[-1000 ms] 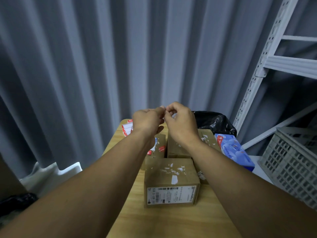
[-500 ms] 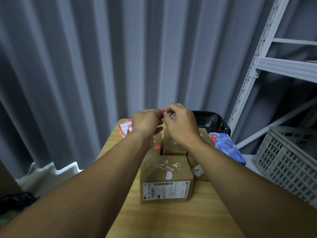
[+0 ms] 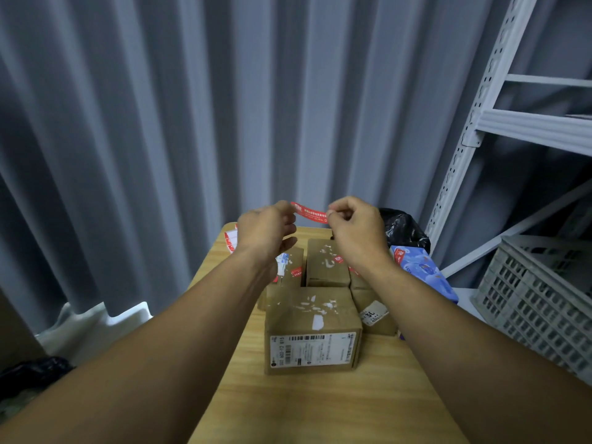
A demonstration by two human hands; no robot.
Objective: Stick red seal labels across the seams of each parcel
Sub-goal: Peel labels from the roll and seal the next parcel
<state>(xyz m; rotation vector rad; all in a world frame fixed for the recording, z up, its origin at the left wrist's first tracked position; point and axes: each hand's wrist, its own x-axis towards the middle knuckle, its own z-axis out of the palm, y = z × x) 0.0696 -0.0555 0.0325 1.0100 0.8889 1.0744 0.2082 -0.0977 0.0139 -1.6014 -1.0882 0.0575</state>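
Note:
A red seal label is stretched in the air between my hands, above the far parcels. My left hand pinches its left end and my right hand pinches its right end. Below them, several brown cardboard parcels stand on the wooden table. The nearest parcel has a barcode label on its front and white scraps on top. Behind it, a parcel carries a small red label, and another parcel to its left shows red labels too. A sheet of red labels lies at the table's far left.
A black plastic bag and a blue packet lie at the table's far right. A grey crate and a white metal shelf rack stand to the right. Grey curtains hang behind the table.
My hands, which were touching fingertip to fingertip, have drawn apart, and the red label now shows stretched between them.

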